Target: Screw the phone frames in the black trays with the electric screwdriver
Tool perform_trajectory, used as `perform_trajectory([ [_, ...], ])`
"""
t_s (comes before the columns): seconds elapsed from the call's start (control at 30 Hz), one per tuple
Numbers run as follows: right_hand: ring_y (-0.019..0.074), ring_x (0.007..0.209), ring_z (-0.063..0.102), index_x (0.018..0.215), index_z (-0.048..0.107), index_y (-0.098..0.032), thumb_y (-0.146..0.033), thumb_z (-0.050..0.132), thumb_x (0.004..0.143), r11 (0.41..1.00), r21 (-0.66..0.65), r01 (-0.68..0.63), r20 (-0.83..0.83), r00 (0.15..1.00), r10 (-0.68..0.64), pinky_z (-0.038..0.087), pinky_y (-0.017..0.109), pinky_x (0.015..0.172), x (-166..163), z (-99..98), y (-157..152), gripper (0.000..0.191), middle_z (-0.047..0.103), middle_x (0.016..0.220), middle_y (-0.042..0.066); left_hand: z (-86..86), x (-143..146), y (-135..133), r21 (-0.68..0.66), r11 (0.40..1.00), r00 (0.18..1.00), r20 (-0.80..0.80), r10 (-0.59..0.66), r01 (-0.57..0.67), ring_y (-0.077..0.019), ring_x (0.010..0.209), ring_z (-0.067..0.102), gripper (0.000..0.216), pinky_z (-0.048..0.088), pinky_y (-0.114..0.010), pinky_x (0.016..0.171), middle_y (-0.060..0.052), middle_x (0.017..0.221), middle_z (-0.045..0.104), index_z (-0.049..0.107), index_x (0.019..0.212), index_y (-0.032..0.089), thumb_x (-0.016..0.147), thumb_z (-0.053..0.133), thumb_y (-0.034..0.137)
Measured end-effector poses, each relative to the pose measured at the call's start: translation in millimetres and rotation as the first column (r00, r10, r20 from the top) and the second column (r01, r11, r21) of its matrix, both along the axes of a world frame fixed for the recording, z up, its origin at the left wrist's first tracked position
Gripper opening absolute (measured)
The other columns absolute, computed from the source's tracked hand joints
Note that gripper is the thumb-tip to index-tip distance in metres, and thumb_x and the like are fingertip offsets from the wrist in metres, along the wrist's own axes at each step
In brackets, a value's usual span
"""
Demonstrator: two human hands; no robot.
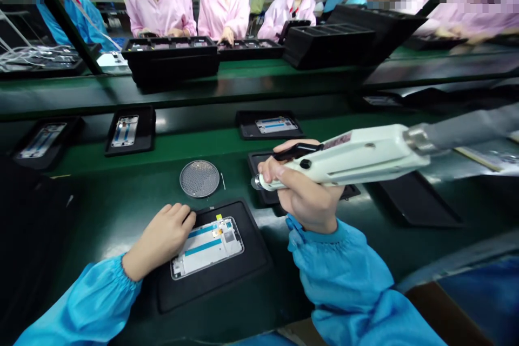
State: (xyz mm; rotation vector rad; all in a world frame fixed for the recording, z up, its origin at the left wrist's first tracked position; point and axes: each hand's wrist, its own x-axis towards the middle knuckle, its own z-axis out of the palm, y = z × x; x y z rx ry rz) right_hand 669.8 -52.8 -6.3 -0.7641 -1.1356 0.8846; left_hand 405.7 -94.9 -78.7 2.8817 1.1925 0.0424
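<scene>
My right hand (308, 194) is wrapped around a pale electric screwdriver (360, 154) with a black lever. The tool is raised above the bench, its nose pointing left and a thick grey sleeve trailing from its rear. My left hand (168, 230) curls over the left edge of a black tray (255, 259), fingers together and thumb hidden. In that tray lies a silver phone frame (208, 248) with blue strips and a small yellow tab. Behind it sits a round perforated metal dish (199, 179), with a thin white swab (223, 181) beside it.
Further black trays with phone frames (125, 131) (276, 125) lie along the green bench. Another tray (417, 197) is at the right, and one lies partly behind my right hand. Stacked black bins (172, 65) stand across the line, where several people in pink work.
</scene>
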Motion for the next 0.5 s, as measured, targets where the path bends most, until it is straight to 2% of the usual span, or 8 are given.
perform_trajectory([
  [0.07,0.0162,0.056,0.059,0.092,0.063,-0.021,-0.019,0.068,0.076,1.0,0.0,0.022,-0.001,1.0,-0.022,0.049,0.037,0.06,2,2.4,0,0.017,0.06,0.061,-0.003,-8.3,-3,6,-0.014,0.999,0.999,0.0,0.052,-0.052,-0.0245,0.072,0.058,0.025,0.047,-0.037,0.065,-0.012,0.084,0.061,0.063,0.09,0.011,0.099,0.04,0.012],
  [0.17,0.0153,0.053,0.057,0.086,0.063,-0.02,-0.017,0.068,0.07,0.999,0.022,0.034,-0.077,0.997,-0.032,0.049,0.037,0.062,6,10.9,2,0.017,0.058,0.055,-0.004,-14.8,-14,6,-0.087,0.994,0.998,0.025,0.063,-0.06,-0.0225,0.07,0.06,0.025,0.049,-0.034,0.064,-0.009,0.081,0.063,0.062,0.085,0.014,0.1,0.042,0.015],
  [0.27,0.0148,0.05,0.055,0.081,0.064,-0.02,-0.017,0.071,0.065,0.998,0.031,0.054,-0.162,0.986,-0.049,0.047,0.035,0.06,11,19.8,4,0.018,0.056,0.053,-0.004,-10.8,-35,-3,-0.171,0.982,0.994,0.065,0.089,-0.076,-0.0181,0.071,0.064,0.023,0.052,-0.029,0.065,-0.005,0.085,0.066,0.064,0.096,0.017,0.102,0.042,0.021],
  [0.33,0.0149,0.05,0.055,0.08,0.065,-0.02,-0.017,0.073,0.065,0.996,0.033,0.08,-0.185,0.98,-0.073,0.048,0.035,0.059,16,22.4,5,0.018,0.057,0.053,-0.004,-4.1,-52,-4,-0.199,0.969,0.983,0.083,0.163,-0.144,-0.0146,0.076,0.066,0.026,0.053,-0.024,0.069,-0.003,0.09,0.068,0.063,0.105,0.019,0.104,0.039,0.024],
  [0.4,0.015,0.051,0.056,0.081,0.065,-0.021,-0.016,0.074,0.066,0.996,0.036,0.087,-0.191,0.978,-0.079,0.048,0.034,0.059,20,21.7,7,0.018,0.057,0.053,-0.003,2.9,-65,8,-0.189,0.947,0.956,0.089,0.279,-0.258,-0.0134,0.084,0.068,0.029,0.054,-0.023,0.076,-0.004,0.095,0.07,0.063,0.11,0.019,0.106,0.036,0.025],
  [0.5,0.0154,0.052,0.057,0.084,0.065,-0.022,-0.018,0.074,0.067,0.996,0.034,0.079,-0.176,0.982,-0.071,0.049,0.033,0.058,24,15.4,10,0.019,0.058,0.054,-0.003,10.8,-68,56,-0.13,0.882,0.881,0.081,0.466,-0.454,-0.016,0.091,0.068,0.025,0.056,-0.031,0.083,-0.006,0.102,0.069,0.063,0.112,0.015,0.105,0.043,0.029],
])
